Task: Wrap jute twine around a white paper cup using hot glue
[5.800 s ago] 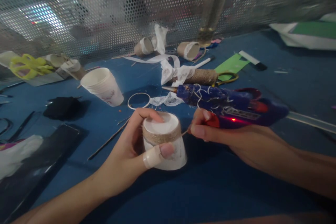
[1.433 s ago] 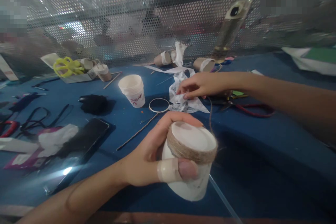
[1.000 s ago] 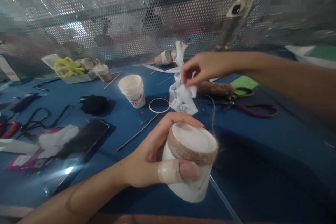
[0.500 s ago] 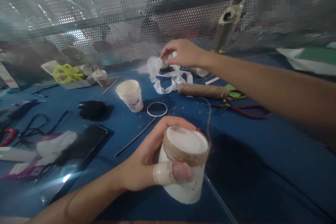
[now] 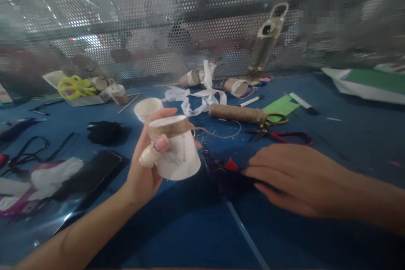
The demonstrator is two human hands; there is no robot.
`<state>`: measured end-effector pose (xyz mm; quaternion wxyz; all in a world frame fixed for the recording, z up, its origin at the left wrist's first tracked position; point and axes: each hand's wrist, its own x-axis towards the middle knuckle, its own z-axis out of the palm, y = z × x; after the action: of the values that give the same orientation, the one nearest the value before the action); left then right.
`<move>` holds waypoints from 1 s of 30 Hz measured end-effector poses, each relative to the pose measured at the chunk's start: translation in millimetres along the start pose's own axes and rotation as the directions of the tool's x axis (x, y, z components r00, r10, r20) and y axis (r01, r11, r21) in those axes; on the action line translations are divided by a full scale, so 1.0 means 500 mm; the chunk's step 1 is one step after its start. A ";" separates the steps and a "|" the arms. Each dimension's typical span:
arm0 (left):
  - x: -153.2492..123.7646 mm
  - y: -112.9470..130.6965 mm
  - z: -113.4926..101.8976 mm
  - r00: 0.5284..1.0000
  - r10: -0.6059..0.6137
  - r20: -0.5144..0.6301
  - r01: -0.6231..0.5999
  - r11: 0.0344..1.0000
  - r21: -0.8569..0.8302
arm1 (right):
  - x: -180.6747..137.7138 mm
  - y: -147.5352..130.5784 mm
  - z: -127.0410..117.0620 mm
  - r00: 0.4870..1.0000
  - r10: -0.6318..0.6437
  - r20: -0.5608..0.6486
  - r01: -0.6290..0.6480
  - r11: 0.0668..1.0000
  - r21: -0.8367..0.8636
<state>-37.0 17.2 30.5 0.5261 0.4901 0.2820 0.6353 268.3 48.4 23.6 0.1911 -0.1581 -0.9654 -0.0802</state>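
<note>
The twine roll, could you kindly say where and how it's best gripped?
I'd grip the twine roll around its middle, from above, across its width: it lies on its side, a long cylinder, uncovered on top, with green paper close to its right end.

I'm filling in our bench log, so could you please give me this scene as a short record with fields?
Left hand: holds an upside-down paper cup
Twine band: around the cup's narrow end
Right hand: at the dark glue gun, grip unclear
Loose strand: curves from the band toward the twine roll
Beyond the hands: white lace, red-handled tool, stacked cups
</note>
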 end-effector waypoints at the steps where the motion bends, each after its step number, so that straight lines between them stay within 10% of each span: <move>1: 0.003 0.001 0.000 1.000 -0.023 -0.017 0.023 1.000 0.021 | -0.012 -0.006 0.009 0.999 -0.024 0.036 0.026 0.999 -0.042; 12: -0.001 -0.006 -0.013 0.999 -0.024 -0.036 0.030 0.985 0.172 | -0.017 -0.037 0.057 0.969 0.240 0.061 -0.224 0.954 -0.200; 22: -0.004 -0.010 -0.020 0.999 -0.035 0.020 0.031 0.983 0.183 | 0.014 -0.052 0.050 0.985 0.164 0.051 -0.123 0.879 -0.460; 30: 0.013 -0.002 -0.029 0.996 -0.038 -0.084 0.053 0.982 0.182 | -0.013 -0.030 0.035 0.957 0.282 0.069 -0.277 0.958 -0.076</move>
<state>-49.4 25.8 26.4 0.4813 0.5041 0.3715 0.6134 262.9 36.3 3.5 0.1568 -0.3021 -0.9371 -0.0776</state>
